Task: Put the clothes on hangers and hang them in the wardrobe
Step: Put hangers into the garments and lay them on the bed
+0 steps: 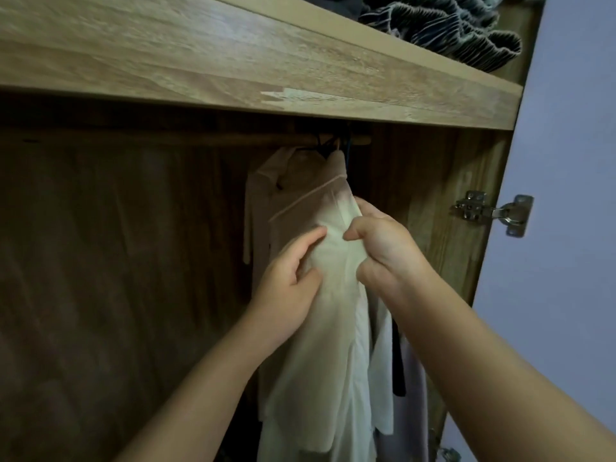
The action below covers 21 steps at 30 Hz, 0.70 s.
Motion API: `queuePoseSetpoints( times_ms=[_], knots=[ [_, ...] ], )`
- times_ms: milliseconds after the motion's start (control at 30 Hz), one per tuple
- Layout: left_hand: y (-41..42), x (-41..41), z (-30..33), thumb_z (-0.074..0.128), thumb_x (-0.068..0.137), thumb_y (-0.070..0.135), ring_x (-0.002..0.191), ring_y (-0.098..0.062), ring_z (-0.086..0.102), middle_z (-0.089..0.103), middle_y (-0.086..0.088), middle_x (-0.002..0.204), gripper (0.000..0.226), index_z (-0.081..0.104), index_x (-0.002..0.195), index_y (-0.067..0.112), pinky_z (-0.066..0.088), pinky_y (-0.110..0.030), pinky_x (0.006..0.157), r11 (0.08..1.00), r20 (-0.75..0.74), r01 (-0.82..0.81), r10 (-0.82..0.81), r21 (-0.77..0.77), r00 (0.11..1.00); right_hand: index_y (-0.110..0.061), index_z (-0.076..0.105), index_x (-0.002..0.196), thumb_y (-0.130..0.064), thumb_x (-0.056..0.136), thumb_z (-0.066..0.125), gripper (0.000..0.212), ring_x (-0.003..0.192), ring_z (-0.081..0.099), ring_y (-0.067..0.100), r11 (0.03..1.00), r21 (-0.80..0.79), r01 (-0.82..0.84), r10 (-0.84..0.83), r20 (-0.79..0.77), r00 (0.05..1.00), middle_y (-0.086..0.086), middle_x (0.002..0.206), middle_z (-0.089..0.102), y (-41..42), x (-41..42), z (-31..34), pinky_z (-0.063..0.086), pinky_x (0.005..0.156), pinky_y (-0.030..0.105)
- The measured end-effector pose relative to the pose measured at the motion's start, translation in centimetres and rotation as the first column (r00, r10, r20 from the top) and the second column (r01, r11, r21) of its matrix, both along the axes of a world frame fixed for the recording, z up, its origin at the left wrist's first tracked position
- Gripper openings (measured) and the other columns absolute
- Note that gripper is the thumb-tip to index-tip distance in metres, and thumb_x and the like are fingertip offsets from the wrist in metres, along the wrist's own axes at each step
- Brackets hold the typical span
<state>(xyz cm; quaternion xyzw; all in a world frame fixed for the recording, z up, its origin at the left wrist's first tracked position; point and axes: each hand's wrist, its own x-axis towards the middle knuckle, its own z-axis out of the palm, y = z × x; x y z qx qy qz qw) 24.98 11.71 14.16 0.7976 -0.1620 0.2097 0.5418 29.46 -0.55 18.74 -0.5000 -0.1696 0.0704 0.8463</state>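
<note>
A pale cream shirt (333, 328) hangs from a hanger (328, 146) on the wardrobe's wooden rail (200, 140). My left hand (290, 278) pinches the fabric at the shirt's left front, thumb and fingers curled on the cloth. On the right side, just below the shoulder, my right hand (376, 241) grips a bunched fold of the same shirt. Another light garment (266, 201) hangs just behind it on the rail. The hanger hooks are dark and hard to make out.
A wooden shelf (266, 68) runs above the rail, with dark pleated fabric (443, 25) piled on top. The wardrobe's right side wall (466, 255) carries a metal hinge (493, 211). A white garment (383, 378) and a dark strap (398, 361) hang to the right.
</note>
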Motion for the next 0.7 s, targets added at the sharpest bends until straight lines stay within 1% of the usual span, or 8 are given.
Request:
queuePoseSetpoints(
  times_ms=[100,200,300,367,433,567,633,700],
  knots=[
    [-0.4,-0.2,-0.1,0.048,0.092,0.003,0.108,0.013,0.048,0.052,0.015,0.122,0.042,0.05,0.116,0.037,0.039,0.0,0.085,0.995,0.096,-0.091,0.094,-0.031,0.991,-0.009,0.065,0.104,0.021,0.068,0.025,0.061,0.079,0.067,0.027,0.995,-0.046,-0.083,0.084,0.008,0.996,0.013,0.087,0.069,-3.2,-1.8,-1.0,0.058,0.066,0.035],
    [-0.8,0.2,-0.1,0.049,0.09,0.001,0.102,0.0,0.053,0.053,0.003,0.123,0.037,0.055,0.115,0.026,0.046,-0.02,0.092,0.975,0.152,-0.21,0.219,-0.072,0.964,-0.008,0.065,0.109,0.022,0.066,0.027,0.065,0.086,0.067,0.028,0.98,-0.16,-0.121,0.122,-0.002,0.993,0.014,0.096,0.069,-7.1,-3.6,-2.0,0.058,0.065,0.036],
    [-1.5,0.8,-0.1,0.049,0.091,0.005,0.086,-0.006,0.053,0.051,0.002,0.124,0.035,0.054,0.119,0.024,0.048,-0.028,0.081,0.946,0.16,-0.322,0.325,-0.046,0.932,-0.011,0.07,0.1,0.018,0.055,0.039,0.062,0.088,0.067,0.031,0.958,-0.257,-0.128,0.118,-0.052,0.992,0.015,0.098,0.068,-11.2,-5.4,-2.7,0.056,0.066,0.038],
    [-2.3,1.2,-0.3,0.048,0.091,0.007,0.102,-0.015,0.053,0.048,0.001,0.127,0.036,0.053,0.123,0.022,0.048,-0.039,0.091,0.929,0.167,-0.369,0.367,-0.021,0.915,-0.009,0.07,0.093,0.016,0.05,0.039,0.059,0.076,0.068,0.029,0.952,-0.273,-0.14,0.123,-0.08,0.989,0.016,0.09,0.068,-13.9,-6.6,-3.3,0.056,0.06,0.035],
    [-3.8,1.5,-0.6,0.046,0.091,0.007,0.123,-0.02,0.043,0.043,-0.001,0.135,0.04,0.049,0.129,0.019,0.037,-0.045,0.106,0.917,0.183,-0.399,0.392,0.005,0.902,-0.004,0.067,0.093,0.014,0.05,0.036,0.057,0.069,0.067,0.028,0.945,-0.293,-0.143,0.12,-0.093,0.988,0.018,0.084,0.067,-16.7,-8.0,-3.8,0.057,0.056,0.034],
    [-8.3,1.1,-1.4,0.04,0.096,0.016,0.139,-0.024,0.025,0.029,-0.006,0.15,0.046,0.036,0.141,0.012,0.018,-0.037,0.115,0.885,0.172,-0.437,0.411,0.159,0.895,0.0,0.067,0.091,0.013,0.049,0.035,0.054,0.065,0.066,0.027,0.931,-0.345,-0.118,0.09,-0.097,0.991,0.02,0.082,0.065,-23.0,-11.5,-4.8,0.056,0.058,0.031],
    [-10.6,0.9,-2.1,0.036,0.096,0.025,0.123,-0.031,0.043,0.052,-0.012,0.131,0.037,0.051,0.126,0.009,0.025,-0.044,0.11,0.865,0.213,-0.412,0.362,0.287,0.907,-0.002,0.07,0.088,0.013,0.049,0.035,0.054,0.064,0.066,0.026,0.926,-0.363,-0.1,0.067,-0.101,0.993,0.019,0.08,0.066,-26.3,-13.3,-5.0,0.056,0.057,0.03],
    [-13.1,0.1,-2.9,0.035,0.094,0.034,0.085,-0.031,0.053,0.059,-0.004,0.083,0.032,0.058,0.089,0.012,0.04,-0.043,0.084,0.857,0.231,-0.337,0.264,0.39,0.937,-0.003,0.071,0.086,0.014,0.049,0.035,0.054,0.062,0.066,0.025,0.924,-0.376,-0.073,0.035,-0.105,0.994,0.018,0.077,0.067,-29.7,-15.0,-5.4,0.056,0.054,0.03]
  ],
)
